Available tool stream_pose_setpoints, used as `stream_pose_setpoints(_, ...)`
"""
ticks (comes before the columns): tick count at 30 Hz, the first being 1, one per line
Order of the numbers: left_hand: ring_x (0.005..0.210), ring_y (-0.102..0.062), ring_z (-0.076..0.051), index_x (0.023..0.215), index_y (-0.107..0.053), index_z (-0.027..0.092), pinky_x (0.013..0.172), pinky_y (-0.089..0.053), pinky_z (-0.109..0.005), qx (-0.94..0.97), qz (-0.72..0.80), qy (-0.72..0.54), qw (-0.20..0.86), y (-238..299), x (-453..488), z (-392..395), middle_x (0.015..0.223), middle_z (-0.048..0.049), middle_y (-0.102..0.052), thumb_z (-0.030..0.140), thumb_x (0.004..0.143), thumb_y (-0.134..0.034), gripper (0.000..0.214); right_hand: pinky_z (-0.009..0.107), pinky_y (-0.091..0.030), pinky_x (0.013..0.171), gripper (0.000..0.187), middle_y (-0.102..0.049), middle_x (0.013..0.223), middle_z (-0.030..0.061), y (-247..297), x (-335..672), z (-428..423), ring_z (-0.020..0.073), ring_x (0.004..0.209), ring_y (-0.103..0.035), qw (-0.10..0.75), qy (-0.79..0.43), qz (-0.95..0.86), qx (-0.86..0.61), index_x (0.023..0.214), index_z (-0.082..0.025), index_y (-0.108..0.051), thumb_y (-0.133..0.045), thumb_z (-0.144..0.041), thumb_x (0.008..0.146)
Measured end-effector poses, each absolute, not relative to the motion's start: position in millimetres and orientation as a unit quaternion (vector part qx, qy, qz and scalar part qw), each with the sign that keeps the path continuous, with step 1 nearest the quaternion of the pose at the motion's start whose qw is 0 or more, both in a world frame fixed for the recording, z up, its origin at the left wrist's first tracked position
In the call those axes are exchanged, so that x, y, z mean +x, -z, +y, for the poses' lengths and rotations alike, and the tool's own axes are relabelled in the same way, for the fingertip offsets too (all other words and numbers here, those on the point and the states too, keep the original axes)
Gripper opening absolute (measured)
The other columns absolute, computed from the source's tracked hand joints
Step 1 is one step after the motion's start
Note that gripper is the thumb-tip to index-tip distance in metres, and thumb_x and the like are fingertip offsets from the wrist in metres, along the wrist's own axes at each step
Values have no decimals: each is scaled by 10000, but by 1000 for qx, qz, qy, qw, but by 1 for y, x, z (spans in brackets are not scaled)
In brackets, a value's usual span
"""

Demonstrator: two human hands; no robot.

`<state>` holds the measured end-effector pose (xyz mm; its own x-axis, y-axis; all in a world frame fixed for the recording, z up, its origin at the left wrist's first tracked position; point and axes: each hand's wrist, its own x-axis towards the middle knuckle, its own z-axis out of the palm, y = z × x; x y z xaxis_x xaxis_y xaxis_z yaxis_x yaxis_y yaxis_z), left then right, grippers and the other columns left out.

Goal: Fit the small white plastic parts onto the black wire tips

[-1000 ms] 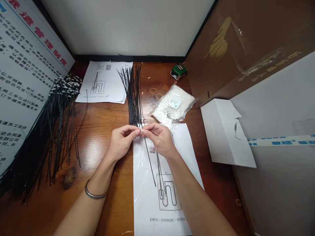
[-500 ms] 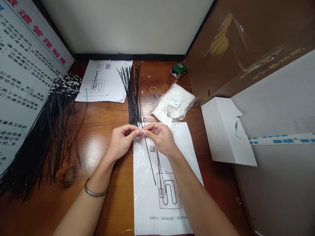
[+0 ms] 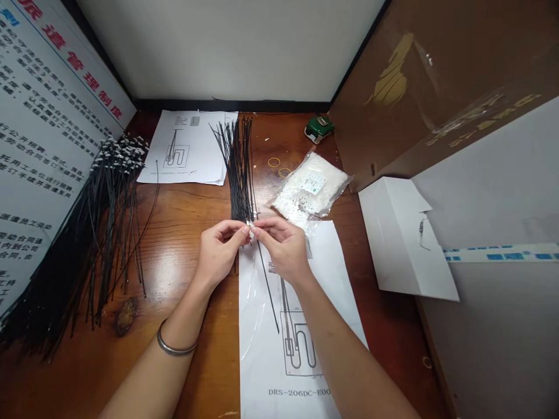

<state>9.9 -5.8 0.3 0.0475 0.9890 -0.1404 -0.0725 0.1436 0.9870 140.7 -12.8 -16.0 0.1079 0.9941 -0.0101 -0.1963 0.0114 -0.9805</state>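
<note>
Fingertips of my left hand (image 3: 220, 250) and my right hand (image 3: 286, 247) meet in a pinch at the top of a drawing sheet (image 3: 262, 366). Between them is a small white connector (image 3: 250, 226), mostly covered by the fingers. From the pinch a thin black wire (image 3: 268, 285) trails down across the sheet. Just beyond the hands lies a bundle of black wires (image 3: 240, 180), its near ends partly hidden by my fingers. A clear bag of small white parts (image 3: 305, 189) sits behind my right hand, with some spilling toward it.
To the left lies a large pile of black wires with white-tipped ends (image 3: 117, 192). More printed sheets (image 3: 179, 163) rest at the back. A green tape measure (image 3: 318, 128) and rubber bands (image 3: 273, 162) lie at the back right. A folded white card (image 3: 402, 233) stands at right.
Both hands stay pinched together at nearly the same spot, with slight finger movement. The whole view has shifted a little.
</note>
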Motion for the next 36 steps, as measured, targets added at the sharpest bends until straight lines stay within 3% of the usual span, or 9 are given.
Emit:
stream_pose_setpoints(14,678,-625,-140,751,-688,151,690,-510,-253,503,476,-461,555,-1,8,-7,738,-36,-691,317,754,-695,165,341,-551,738,77,-701,855,35,16,143,-14,175,790,-659,575,-475,-465,-476,833,-215,-708,-691,-257,770)
stream_pose_setpoints(20,699,-633,-147,766,-690,153,698,-518,-256,501,478,-464,553,1,8,-8,753,-37,-691,331,760,-694,178,361,-545,764,78,-699,872,36,15,145,-15,189,864,-646,568,-379,-554,-477,838,-240,-707,-640,-206,817)
stream_pose_setpoints(36,629,-649,-128,766,-735,141,634,-559,-232,481,487,-467,560,1,7,-9,708,-37,-721,295,733,-721,158,310,-552,668,115,-704,838,36,11,147,-16,152,761,-655,562,-226,-643,-469,857,-198,-661,-578,-118,848)
